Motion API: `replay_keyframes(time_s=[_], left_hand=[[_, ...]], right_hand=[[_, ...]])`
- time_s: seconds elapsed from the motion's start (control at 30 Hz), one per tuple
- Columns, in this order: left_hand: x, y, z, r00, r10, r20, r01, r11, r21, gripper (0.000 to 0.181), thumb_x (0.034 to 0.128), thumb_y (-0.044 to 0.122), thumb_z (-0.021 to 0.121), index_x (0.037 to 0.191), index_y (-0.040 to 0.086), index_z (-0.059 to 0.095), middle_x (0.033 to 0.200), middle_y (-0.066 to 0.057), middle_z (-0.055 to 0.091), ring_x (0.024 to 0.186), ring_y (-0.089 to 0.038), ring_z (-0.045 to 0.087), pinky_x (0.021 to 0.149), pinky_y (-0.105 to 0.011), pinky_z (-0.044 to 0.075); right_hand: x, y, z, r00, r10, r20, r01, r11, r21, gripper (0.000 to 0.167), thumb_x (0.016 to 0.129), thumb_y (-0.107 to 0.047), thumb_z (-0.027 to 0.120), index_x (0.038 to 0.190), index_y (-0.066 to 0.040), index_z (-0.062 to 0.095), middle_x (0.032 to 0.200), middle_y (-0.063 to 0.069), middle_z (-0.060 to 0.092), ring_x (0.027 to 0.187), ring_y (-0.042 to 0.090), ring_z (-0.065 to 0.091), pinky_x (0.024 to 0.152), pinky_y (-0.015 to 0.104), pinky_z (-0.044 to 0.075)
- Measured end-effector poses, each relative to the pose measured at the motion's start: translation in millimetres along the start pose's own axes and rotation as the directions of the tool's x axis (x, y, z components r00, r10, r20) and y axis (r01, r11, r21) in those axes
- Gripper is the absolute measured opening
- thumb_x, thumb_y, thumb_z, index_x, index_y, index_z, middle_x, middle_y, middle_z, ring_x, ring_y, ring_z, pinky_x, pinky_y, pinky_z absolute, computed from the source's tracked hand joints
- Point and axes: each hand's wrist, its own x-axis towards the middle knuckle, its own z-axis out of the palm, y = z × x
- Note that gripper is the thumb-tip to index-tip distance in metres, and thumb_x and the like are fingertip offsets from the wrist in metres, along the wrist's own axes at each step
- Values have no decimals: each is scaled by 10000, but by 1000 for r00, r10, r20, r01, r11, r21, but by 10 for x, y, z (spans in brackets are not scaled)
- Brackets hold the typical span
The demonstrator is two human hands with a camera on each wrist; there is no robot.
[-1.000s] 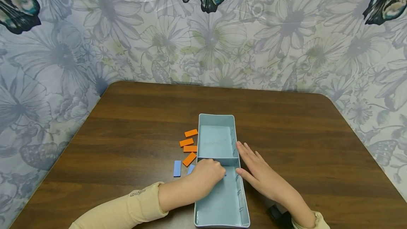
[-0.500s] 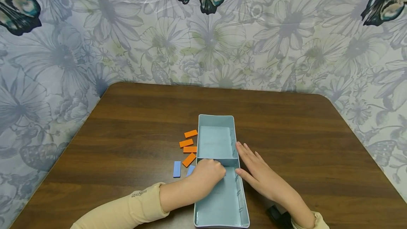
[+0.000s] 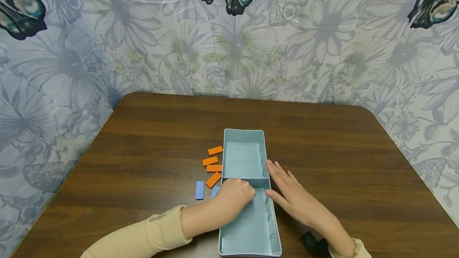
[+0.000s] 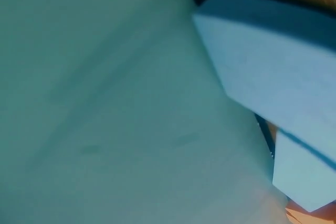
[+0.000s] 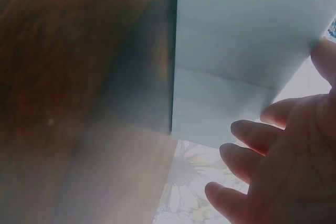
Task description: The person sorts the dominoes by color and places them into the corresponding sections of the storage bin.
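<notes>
A pale blue-green box [image 3: 247, 234] with a cross divider lies lengthwise on the table. My left hand [image 3: 234, 196] reaches over its left wall into the near compartment, fingers curled just short of the divider. Those fingertips are hidden; a sliver of a blue block showed at them a second ago. Against the outside of the right wall, my right hand [image 3: 292, 194] rests its straight fingers, also seen along the box wall [image 5: 226, 77] in the right wrist view. Left of the box lie two blue blocks [image 3: 199, 190], large as blue blocks [image 4: 278, 66] in the left wrist view.
Several orange blocks [image 3: 214, 179] lie along the box's left side, beyond the blue ones. The brown table [image 3: 150, 138] reaches back to a flowered wall [image 3: 236, 51]. A black object [image 3: 316, 245] sits under my right wrist.
The blue sliver by my left fingertips has gone out of sight. Both hands and the box have stayed nearly where they were.
</notes>
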Motion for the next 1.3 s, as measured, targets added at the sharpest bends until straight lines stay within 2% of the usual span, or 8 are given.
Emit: replay_keyframes(time_s=[0.17, 0.5, 0.77, 0.9, 1.03, 1.17, 1.3], left_hand=[[12, -4, -5, 1000, -22, 6, 22, 1000, 3, 111, 745, 119, 766, 733, 224, 733, 611, 80, 596, 530, -34, 530, 480, -218, 468], [-5, -6, 5, 1000, -23, 10, 23, 1000, 7, 108, 734, 133, 783, 757, 230, 741, 636, 86, 624, 550, -36, 556, 503, -214, 482], [-63, -24, -100, 998, -54, 30, 55, 998, -23, 126, 732, 118, 781, 727, 223, 711, 629, 81, 599, 546, -67, 550, 486, -241, 477], [-110, -62, -164, 999, -40, -14, 39, 999, -29, 134, 723, 105, 786, 690, 191, 689, 605, 58, 585, 507, -81, 530, 446, -240, 449], [-168, -138, -239, 996, -26, -86, 18, 995, -95, 159, 758, 118, 765, 656, 148, 647, 579, 45, 551, 478, -76, 505, 411, -212, 395], [-237, -233, -325, 986, -62, -156, 29, 978, -204, 190, 808, 187, 740, 670, 126, 624, 571, 52, 525, 477, -74, 508, 421, -173, 368], [-343, -362, -401, 968, -114, -221, 44, 953, -299, 227, 785, 180, 764, 665, 127, 579, 539, 66, 446, 463, -68, 461, 430, -165, 355]], right_hand=[[10, 5, -4, 1000, 1, -5, -1, 1000, 0, 672, 986, -390, 439, 1507, -115, 114, 1535, -9, 117, 1384, 296, 106, 1038, 568, 118], [-3, 4, 25, 1000, 2, -12, -2, 1000, 4, 661, 987, -381, 443, 1506, -117, 129, 1536, 18, 144, 1381, 309, 119, 1033, 575, 124], [8, -2, 14, 1000, 2, -7, -2, 1000, 16, 662, 988, -379, 442, 1506, -114, 128, 1536, 31, 149, 1382, 296, 119, 1042, 560, 123], [8, 4, 9, 1000, 7, -2, -7, 1000, 14, 662, 988, -374, 444, 1509, -133, 112, 1538, 37, 146, 1384, 286, 115, 1045, 556, 116], [6, 12, 14, 1000, 9, -2, -9, 1000, 7, 664, 987, -356, 457, 1510, -145, 107, 1538, 33, 146, 1384, 283, 115, 1044, 558, 118], [5, 14, 17, 1000, 14, -1, -14, 1000, 11, 666, 985, -346, 467, 1511, -149, 108, 1537, 26, 147, 1384, 285, 113, 1044, 561, 114], [11, 12, 15, 1000, 16, 4, -17, 1000, 20, 667, 986, -362, 456, 1511, -147, 104, 1537, 19, 139, 1384, 287, 107, 1043, 565, 108]])
